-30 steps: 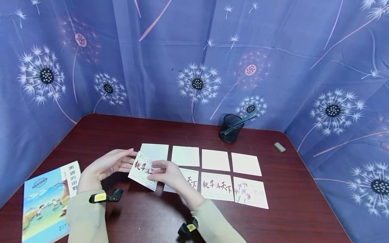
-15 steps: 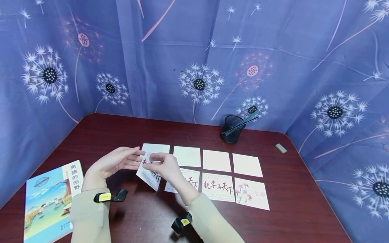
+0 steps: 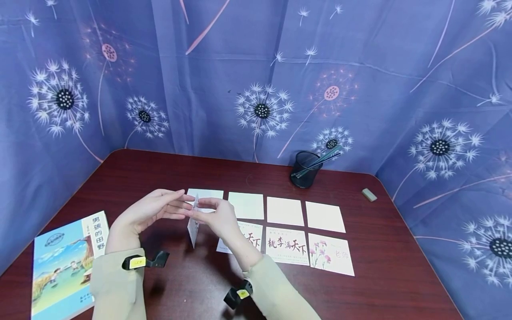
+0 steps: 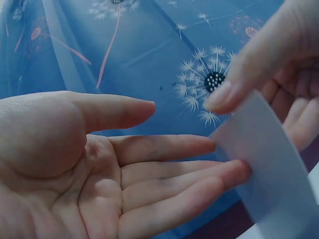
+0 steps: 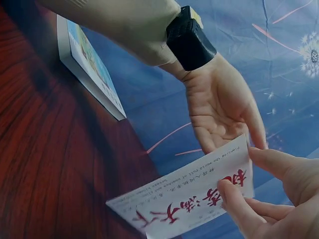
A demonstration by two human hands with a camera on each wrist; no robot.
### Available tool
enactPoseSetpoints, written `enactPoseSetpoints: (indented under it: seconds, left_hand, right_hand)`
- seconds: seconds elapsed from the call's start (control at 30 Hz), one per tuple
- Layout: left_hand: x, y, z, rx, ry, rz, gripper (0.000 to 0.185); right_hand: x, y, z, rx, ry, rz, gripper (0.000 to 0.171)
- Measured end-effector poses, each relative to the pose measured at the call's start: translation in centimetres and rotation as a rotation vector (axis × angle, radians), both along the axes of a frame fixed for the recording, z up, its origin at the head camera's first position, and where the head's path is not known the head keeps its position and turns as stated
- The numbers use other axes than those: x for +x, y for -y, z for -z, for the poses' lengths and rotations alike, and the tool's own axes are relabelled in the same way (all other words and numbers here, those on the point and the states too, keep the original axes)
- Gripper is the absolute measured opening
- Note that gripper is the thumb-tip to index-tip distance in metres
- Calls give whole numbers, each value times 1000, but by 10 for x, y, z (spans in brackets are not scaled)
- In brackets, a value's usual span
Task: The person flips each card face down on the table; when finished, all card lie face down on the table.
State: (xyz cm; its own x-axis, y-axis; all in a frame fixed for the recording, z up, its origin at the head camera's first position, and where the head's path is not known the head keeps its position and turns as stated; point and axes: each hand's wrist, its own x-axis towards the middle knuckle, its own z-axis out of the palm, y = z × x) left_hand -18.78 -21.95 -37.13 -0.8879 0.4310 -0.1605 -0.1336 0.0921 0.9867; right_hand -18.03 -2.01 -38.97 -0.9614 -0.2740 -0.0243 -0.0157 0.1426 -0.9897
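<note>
My right hand [image 3: 205, 207] pinches the top edge of a small card [image 3: 194, 230] and holds it upright above the dark red table [image 3: 168, 284], edge-on to the head camera. The right wrist view shows the card's [image 5: 189, 199] printed face with red characters, my thumb and fingers [image 5: 238, 200] on its right end. My left hand [image 3: 181, 205] is flat, palm up, with straight fingers [image 4: 174, 172] whose tips touch the card's blank white back [image 4: 266, 172]. Under the hands lies a blank white card [image 3: 206, 194].
Three more blank cards [image 3: 284, 210] lie in a row, with printed cards [image 3: 287, 246] in a row in front of them. A black pen holder [image 3: 304, 170] and an eraser [image 3: 368, 194] sit at the back right. A picture book [image 3: 64, 264] lies front left. Blue dandelion cloth surrounds the table.
The card has swung from face-up and tilted to upright and edge-on. My right hand has shifted from its side to its top edge and risen a little; the left fingers stayed against it.
</note>
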Motion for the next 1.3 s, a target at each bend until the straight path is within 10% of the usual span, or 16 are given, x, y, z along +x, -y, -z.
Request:
enactPoseSetpoints:
  seconds: [0.73,1.3]
  left_hand:
    - [-5,3,10,-63,14,80,55]
    - [-19,12,54,-10,146,86,56]
  right_hand:
    - [0,-5,15,-197,144,-23,45]
    - [-9,-22,51,-84,184,-53,48]
